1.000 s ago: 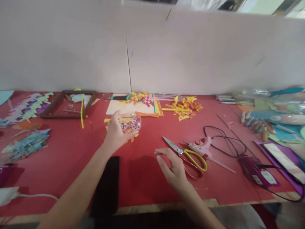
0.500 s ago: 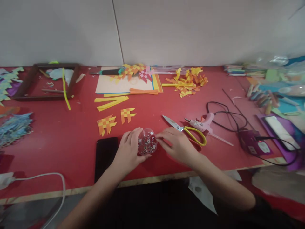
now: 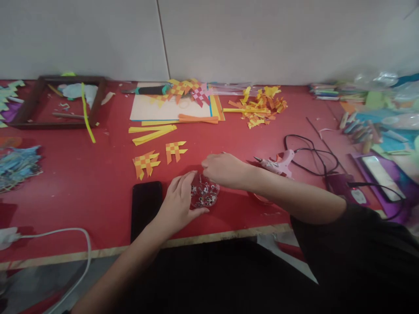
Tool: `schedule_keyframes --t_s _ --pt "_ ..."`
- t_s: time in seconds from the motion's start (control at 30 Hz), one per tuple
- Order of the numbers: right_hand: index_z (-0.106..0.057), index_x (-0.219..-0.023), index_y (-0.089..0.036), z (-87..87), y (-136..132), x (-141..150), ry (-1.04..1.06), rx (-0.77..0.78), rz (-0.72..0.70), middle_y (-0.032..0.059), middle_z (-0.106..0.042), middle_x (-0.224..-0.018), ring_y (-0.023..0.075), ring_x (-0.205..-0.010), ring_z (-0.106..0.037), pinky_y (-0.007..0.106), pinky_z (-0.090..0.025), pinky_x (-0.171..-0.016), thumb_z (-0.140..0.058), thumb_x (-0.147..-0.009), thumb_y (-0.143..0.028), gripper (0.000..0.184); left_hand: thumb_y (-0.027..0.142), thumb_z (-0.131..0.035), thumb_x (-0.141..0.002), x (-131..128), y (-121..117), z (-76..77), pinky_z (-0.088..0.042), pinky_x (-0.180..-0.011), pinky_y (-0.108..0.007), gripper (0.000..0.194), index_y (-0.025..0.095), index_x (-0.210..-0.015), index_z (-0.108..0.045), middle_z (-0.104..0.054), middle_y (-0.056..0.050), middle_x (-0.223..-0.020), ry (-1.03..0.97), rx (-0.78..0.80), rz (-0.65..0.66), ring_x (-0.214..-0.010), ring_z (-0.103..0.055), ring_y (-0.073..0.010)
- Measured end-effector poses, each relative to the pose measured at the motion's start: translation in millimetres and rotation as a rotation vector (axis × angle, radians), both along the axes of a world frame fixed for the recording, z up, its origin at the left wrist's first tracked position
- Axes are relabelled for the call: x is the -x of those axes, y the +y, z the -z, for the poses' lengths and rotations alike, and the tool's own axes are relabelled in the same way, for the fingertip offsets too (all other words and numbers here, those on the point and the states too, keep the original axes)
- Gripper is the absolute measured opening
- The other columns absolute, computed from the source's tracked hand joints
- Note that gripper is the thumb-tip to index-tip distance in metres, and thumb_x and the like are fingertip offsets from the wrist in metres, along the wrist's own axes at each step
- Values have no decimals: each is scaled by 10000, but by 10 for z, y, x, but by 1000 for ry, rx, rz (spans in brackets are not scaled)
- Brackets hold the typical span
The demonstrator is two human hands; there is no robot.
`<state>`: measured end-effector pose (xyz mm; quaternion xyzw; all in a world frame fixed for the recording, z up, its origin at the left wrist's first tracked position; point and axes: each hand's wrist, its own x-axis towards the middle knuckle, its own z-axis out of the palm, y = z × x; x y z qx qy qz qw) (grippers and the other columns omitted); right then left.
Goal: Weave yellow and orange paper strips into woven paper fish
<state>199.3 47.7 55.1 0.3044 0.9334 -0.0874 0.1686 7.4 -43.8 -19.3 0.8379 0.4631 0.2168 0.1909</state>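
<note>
A small round clear case (image 3: 205, 199) of black-and-white googly eyes rests on the red table. My left hand (image 3: 179, 194) is wrapped round its left side, the thumb along the near edge. Over the far right edge of the case is my right hand (image 3: 222, 168), fingers bent down and pressed together. Its fingertips are hidden, so what they pinch cannot be made out. Beyond my left hand lie two woven yellow-and-orange paper fish (image 3: 145, 165). A black phone (image 3: 146, 209) lies beside my left wrist. My right hand and forearm mostly cover the scissors.
A pink glue gun (image 3: 281, 162) with a black cord lies beyond my right forearm. At the back are yellow paper strips (image 3: 153, 133), a paper stack (image 3: 163, 112) and a heap of orange-yellow scraps (image 3: 263, 104). A brown frame (image 3: 59, 126) stands at the back left.
My right hand has moved from the right side of the case to its far edge, the forearm swinging over the scissors. My left hand keeps its hold.
</note>
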Motion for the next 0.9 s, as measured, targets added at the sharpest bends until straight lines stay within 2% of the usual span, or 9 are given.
schedule_keyframes --t_s 0.2,0.4,0.67,0.9 --pt "-730 -809 -145 34 29 70 -43 19 -46 82 -708 -801 184 -776 -648 284 -300 -526 -586 -921 -66 199 475 -867 -697 -7 -1 15 -457 -1054 -613 1167 202 -1540 -108 -515 -227 -1396 -24 -13 -1 -1267 -502 -419" --pt "-725 -801 -135 36 76 105 -69 48 -47 60 -676 -678 150 -613 -580 288 -232 -502 -518 -930 -47 259 486 -834 -736 -6 6 42 -440 -1061 -624 1141 222 -1551 -81 -500 -223 -1408 -25 -22 7 -1281 -501 -424" --pt "-696 -730 -146 21 153 88 -38 95 -128 34 -660 -701 107 -561 -495 293 -212 -508 -563 -868 -23 228 506 -847 -712 -3 4 52 -441 -1060 -619 1146 225 -1544 -111 -509 -225 -1405 -36 -18 -8 -1274 -517 -427" --pt "-720 -759 -136 -29 170 93 -52 133 -147 52 -693 -770 115 -596 -508 292 -213 -521 -619 -841 -39 162 467 -860 -708 0 10 52 -436 -1059 -628 1161 212 -1549 -101 -502 -233 -1414 -38 -11 -6 -1280 -510 -429"
